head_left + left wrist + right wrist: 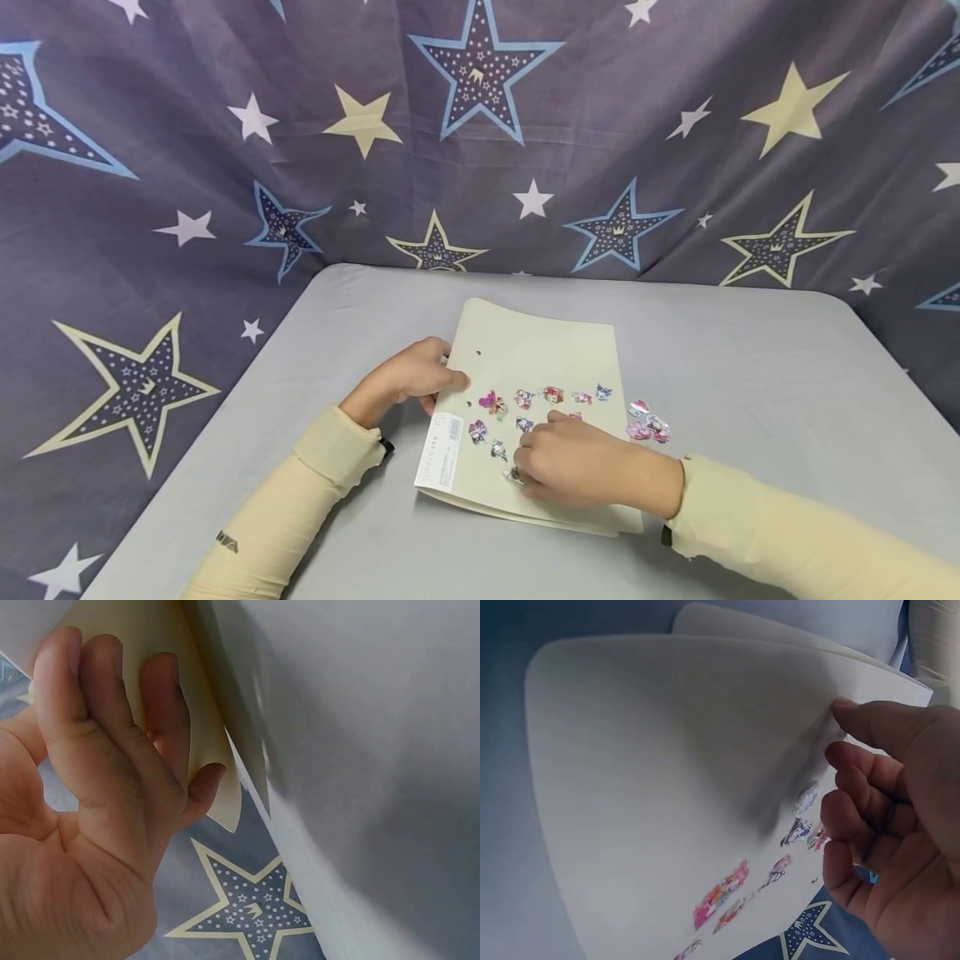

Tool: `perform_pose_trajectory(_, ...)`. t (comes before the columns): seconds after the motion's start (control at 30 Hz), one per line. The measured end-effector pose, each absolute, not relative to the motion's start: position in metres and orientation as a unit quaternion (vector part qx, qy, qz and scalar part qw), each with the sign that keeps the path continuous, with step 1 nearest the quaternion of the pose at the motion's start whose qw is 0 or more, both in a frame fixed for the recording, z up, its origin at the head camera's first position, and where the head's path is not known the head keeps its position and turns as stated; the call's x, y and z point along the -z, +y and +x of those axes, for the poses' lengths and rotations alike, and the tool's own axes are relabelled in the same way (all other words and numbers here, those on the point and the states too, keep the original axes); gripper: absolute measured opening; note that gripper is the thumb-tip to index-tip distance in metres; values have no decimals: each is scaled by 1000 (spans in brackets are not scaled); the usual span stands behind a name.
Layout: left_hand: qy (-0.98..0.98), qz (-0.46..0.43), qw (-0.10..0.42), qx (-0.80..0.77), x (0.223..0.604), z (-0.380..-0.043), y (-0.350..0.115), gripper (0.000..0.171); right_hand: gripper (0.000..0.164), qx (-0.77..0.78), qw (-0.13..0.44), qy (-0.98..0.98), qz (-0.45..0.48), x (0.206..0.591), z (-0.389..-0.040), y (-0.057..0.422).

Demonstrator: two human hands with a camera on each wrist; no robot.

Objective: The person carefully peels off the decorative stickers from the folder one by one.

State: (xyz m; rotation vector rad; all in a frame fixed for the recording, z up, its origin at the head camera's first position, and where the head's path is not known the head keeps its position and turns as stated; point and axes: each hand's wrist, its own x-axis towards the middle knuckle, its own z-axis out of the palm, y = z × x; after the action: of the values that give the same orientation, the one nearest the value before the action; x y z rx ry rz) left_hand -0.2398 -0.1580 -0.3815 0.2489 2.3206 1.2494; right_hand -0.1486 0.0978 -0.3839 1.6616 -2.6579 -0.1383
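Observation:
A cream file folder (543,350) lies tilted, its lower edge parted, with small shiny cartoon stickers (552,395) scattered over its lower half. My left hand (420,371) grips the left spine edge, thumb on top of the cover. In the left wrist view its fingers (161,682) lie against the folder's underside. Low on the cover, my right hand (566,462) has its fingers curled down at a small dark sticker (513,475). The right wrist view shows a bit of that sticker (842,736) between thumb and index fingertips. Most of it is hidden by the hand.
A small pile of pink and silver stickers (649,423) lies on the grey table (757,375), right of the folder. A white label (441,450) sits at the spine's lower end. A dark star-patterned cloth (525,233) hangs behind and to the sides.

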Motion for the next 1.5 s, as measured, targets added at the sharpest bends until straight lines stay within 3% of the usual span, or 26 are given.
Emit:
perform_pose_trajectory(0.27,850,95,242,-459,381,-240,-158,27,7,82,81,-818,564,388,-150,101)
perform_pose_trajectory(0.53,851,98,239,-457,384,-241,-159,28,8,180,268,-703,633,389,-155,102)
perform_pose_trajectory(0.67,850,99,239,-459,384,-241,-159,27,17,182,324,-656,657,391,-156,100)
perform_pose_trajectory(0.87,849,99,239,-460,384,-241,-159,27,35,170,343,-635,671,390,-153,101)
perform_pose_trajectory(1.5,848,95,243,-461,384,-242,-159,28,30,147,361,-631,671,390,-154,107)
